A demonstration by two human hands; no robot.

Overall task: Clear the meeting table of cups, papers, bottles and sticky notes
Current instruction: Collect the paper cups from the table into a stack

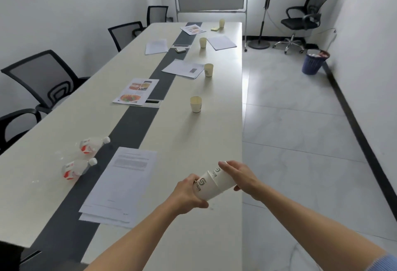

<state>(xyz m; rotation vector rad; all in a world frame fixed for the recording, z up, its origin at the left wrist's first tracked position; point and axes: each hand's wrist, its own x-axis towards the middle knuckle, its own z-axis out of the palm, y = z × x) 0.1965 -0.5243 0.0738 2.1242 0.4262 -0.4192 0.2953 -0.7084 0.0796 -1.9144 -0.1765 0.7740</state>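
Note:
Above the near right part of the long table (193, 141), my left hand (187, 195) grips a white paper cup (206, 187) lying sideways. My right hand (240, 176) holds a second white cup (223, 176) that is nested into the first. Several more paper cups stand along the table's right side, the nearest cup (195, 104) upright beyond my hands. A stack of papers (122, 184) lies left of my hands. Two plastic bottles (77, 168) (92, 145) lie on their sides near the left. A yellow sticky note pad (214, 28) lies at the far end.
More papers (137, 91) (183, 68) (221, 43) lie further along the table. Black mesh chairs (43, 81) line the left side. A blue waste basket (313, 61), a standing fan (266, 8) and a swivel chair (305, 17) are on the tiled floor at the right.

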